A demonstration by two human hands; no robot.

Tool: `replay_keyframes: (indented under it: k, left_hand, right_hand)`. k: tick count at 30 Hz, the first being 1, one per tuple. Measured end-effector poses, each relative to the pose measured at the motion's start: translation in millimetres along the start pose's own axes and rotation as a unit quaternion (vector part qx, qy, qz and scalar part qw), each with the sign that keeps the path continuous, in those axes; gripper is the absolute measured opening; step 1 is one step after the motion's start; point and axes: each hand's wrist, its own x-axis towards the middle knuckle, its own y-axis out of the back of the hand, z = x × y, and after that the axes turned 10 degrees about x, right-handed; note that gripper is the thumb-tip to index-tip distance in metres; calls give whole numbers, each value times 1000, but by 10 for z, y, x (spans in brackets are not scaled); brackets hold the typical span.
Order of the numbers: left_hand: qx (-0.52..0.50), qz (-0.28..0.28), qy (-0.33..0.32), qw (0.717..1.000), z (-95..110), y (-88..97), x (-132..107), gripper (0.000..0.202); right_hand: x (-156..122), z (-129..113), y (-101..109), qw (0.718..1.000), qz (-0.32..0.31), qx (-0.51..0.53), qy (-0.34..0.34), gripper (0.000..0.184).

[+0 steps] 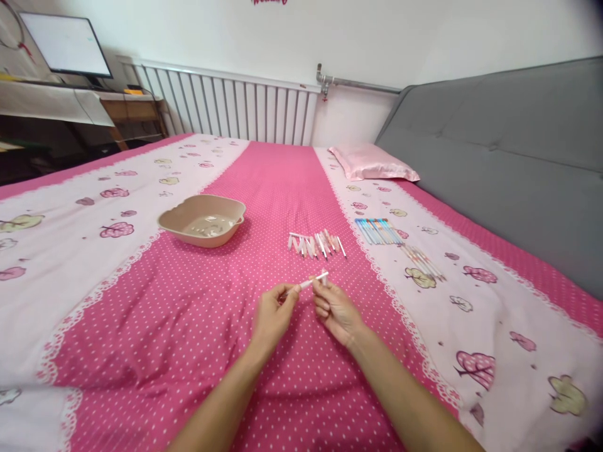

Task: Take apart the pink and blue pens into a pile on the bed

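Both of my hands meet over the pink dotted bedspread point(198, 326). My left hand point(273, 314) pinches one end of a thin white pen point(313, 280). My right hand point(335, 309) is closed on the pen's other end, near its tip. Just beyond the hands lies a loose row of several pale pens point(315, 243). Further right sits a row of several blue pens point(377, 230), with a few more pale pens point(424, 260) trailing toward me. A beige bowl point(201, 219) with small pieces inside stands to the left.
A pink pillow point(372, 163) lies at the far end by the grey upholstered headboard point(509, 157) on the right. A white radiator point(226, 103) runs along the far wall. A desk with a monitor point(66, 44) stands at the far left.
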Motion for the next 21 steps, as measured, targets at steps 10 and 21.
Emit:
replay_keyframes:
  k: [10,21]
  left_hand:
    - [8,64,37,997,30,65,1,42]
    - [267,135,-89,950,-65,-32,-8,38]
  right_hand:
    - [85,-370,54,985,130,39,103,16]
    - [149,256,-337,1000,5,-18,-15,40]
